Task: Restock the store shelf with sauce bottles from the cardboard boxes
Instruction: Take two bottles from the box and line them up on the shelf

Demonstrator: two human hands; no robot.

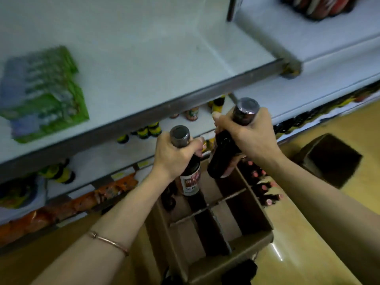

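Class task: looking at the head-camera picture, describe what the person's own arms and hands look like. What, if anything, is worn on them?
Both forearms are bare, with no sleeves in view and no gloves. The left forearm carries a thin rose-gold bangle with a small knot-like clasp. The left hand seems to wear a gold-coloured ring, though blur makes it uncertain. The right hand and right forearm show nothing worn.
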